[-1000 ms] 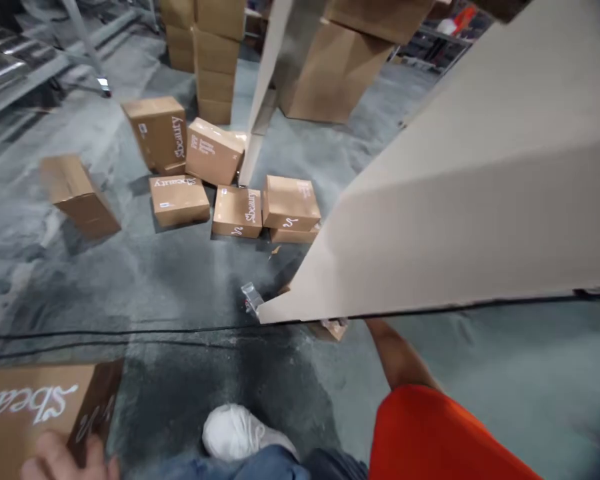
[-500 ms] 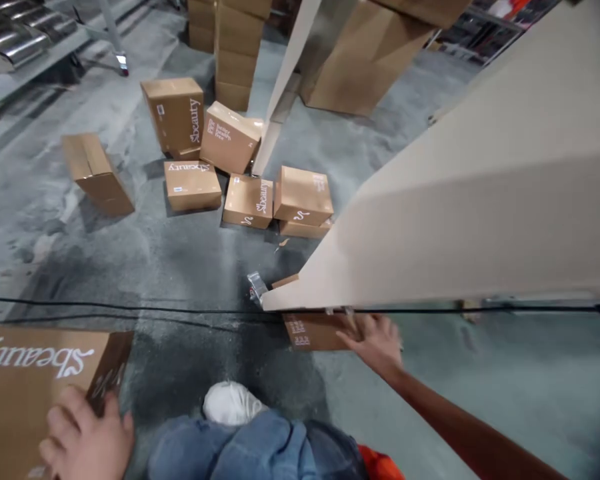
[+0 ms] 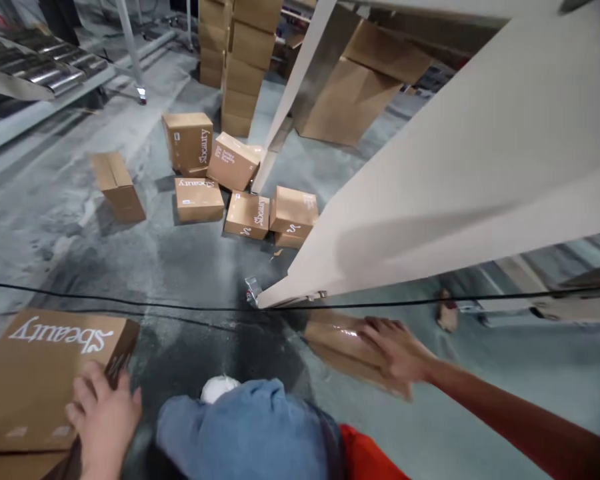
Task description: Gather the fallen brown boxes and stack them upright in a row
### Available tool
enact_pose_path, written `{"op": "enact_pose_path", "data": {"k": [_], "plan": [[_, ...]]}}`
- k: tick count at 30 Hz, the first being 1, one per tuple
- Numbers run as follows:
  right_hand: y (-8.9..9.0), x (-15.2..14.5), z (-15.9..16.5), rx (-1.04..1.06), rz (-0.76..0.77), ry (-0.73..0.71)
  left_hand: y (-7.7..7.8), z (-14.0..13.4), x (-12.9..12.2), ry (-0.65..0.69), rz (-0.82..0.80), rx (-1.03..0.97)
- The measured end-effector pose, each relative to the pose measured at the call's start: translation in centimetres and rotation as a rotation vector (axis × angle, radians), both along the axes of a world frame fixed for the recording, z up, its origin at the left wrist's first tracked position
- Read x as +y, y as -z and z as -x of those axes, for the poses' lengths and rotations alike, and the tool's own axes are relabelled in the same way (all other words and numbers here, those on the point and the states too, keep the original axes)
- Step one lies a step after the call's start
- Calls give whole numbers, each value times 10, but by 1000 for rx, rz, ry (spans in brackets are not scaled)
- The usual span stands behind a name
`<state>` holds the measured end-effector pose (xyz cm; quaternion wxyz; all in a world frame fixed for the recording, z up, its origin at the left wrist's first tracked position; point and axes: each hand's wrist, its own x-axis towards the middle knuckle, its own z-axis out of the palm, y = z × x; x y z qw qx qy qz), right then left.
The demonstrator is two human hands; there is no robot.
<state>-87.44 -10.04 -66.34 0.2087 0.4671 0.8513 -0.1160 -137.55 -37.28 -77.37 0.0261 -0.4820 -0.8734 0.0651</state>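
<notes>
Grey floor with scattered boxes; lower left, unclenched left hand against large carton, likely steadying it; lower right, right hand grasping smaller carton, apparently for control.

The worker's bare left hand touches a white-lettered brown cardboard box; the right hand grips a taped brown carton.

Black cable, roller conveyor beyond

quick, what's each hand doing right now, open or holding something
Left hand: open, fingers spread at the edge of the lettered box.
Right hand: fingers over the blurred box; how firm its grip is cannot be told.
</notes>
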Motion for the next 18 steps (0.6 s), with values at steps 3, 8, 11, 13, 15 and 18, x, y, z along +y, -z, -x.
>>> {"op": "enact_pose_path", "data": {"k": [3,8,11,13,15,18], "plan": [[-59,-12,36,-35,158,-211,9,2,0,-24,-37,-28],[-129,-35,125,236,85,-256,11,4,6,-70,-59,-258],[-139,-55,180,548,-94,-465,-6,-3,8,-196,-356,-759],[-125,-67,216,763,-295,-584,-24,-14,7,-372,-564,-1155],[-100,-78,255,927,-538,-665,-48,-26,8,-494,-717,-1368],[-63,-89,313,1065,-806,-775,-93,-39,21,-760,-1389,-1820]]}}
